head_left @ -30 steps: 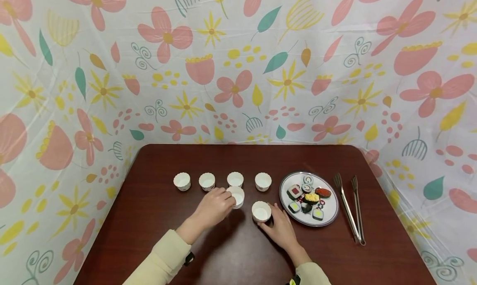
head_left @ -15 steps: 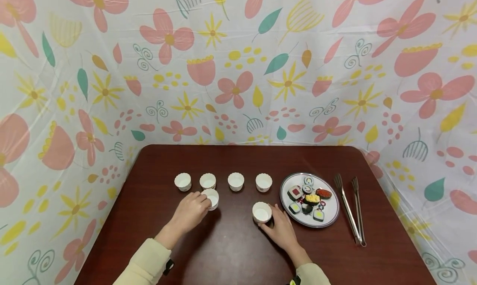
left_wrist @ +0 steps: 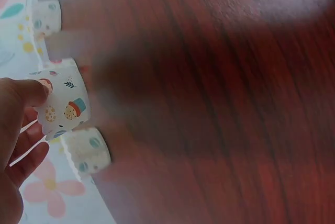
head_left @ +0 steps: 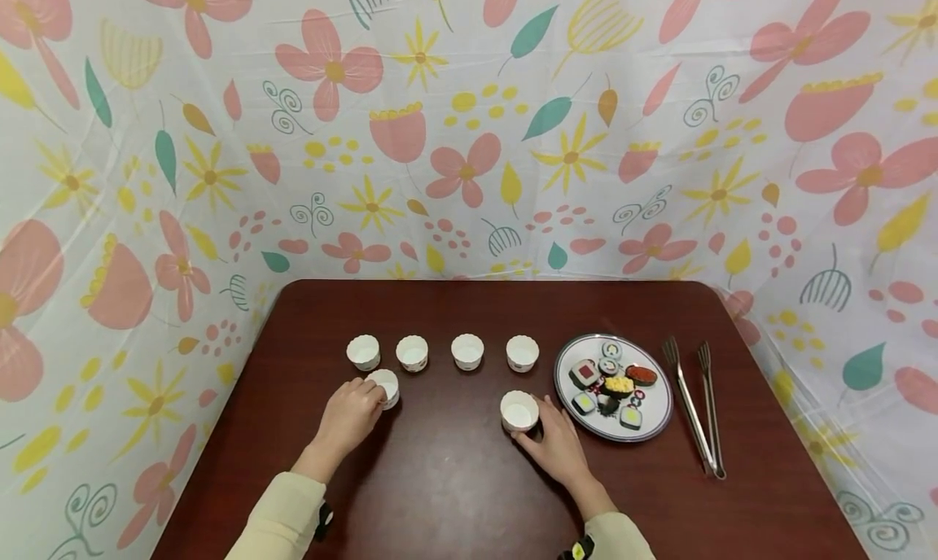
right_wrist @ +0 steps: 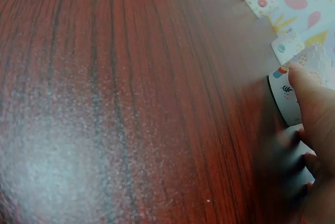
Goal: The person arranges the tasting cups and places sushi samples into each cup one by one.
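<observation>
My left hand (head_left: pixel 350 417) pinches a white scalloped paper baking cup (head_left: pixel 384 387) by its side, in front of the left end of a row of similar cups. The left wrist view shows cupcake and leaf prints on this cup (left_wrist: pixel 65 101), with the thumb on its wall; it appears raised off the table. Right of centre, my right hand (head_left: pixel 557 446) grips another printed baking cup (head_left: pixel 519 412), its thumb against the side in the right wrist view. This cup sits low at the table, left of the sushi plate. Both cups look empty inside.
Several white baking cups stand in a row behind the hands, one of them the leftmost cup (head_left: pixel 363 353). A round plate (head_left: pixel 645 432) of sushi pieces (head_left: pixel 619 387) lies to the right. Beyond it are metal tongs (head_left: pixel 694 417) on the dark wooden table (head_left: pixel 440 495).
My left hand has carried its baking cup leftward, from near the middle of the row to in front of the left cups. The right hand and its cup have stayed in place.
</observation>
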### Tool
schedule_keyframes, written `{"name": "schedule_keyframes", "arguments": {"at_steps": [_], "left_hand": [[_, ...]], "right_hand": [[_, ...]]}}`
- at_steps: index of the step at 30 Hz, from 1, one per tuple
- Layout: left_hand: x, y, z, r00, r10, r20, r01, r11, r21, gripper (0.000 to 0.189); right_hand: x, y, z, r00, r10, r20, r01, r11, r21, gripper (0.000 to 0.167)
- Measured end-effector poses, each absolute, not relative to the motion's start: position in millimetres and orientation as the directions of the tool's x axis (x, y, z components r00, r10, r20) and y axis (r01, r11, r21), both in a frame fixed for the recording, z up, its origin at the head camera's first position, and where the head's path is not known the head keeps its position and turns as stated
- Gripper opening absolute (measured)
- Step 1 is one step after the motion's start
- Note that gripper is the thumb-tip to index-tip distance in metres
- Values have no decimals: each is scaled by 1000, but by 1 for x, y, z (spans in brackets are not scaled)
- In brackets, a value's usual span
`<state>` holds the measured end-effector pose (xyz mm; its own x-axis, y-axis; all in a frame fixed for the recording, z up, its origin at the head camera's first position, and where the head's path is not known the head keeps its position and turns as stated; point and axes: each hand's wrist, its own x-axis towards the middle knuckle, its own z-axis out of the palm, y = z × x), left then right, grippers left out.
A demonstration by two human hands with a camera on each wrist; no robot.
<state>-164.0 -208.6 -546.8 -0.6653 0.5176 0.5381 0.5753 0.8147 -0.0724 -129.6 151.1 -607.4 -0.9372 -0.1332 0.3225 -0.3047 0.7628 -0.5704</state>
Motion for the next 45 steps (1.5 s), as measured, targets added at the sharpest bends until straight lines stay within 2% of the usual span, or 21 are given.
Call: {"name": "schedule_keyframes", "arguments": {"at_steps": [9,26,39,45], "left_hand": [[-156,-228,-552,-741,441,507,500,866,-21,20],[-142,-241,-560,-769,423,479,467,884,-30,16],[-139,-240,-554,-765,395,509,442,896,-32,27],[-140,-237,-546,-777,381,501,444,896,8,43]], "right_hand": [[-129,151,-607,-941,-135,311,-299,762,-574,71],[-129,151,-605,-947,-131,292,-284,766,-577,70],[-129,151,-606,-946,-137,293,-289,765,-576,70],[-130,151,-606,-947,-136,292,-288,762,-579,70]]}}
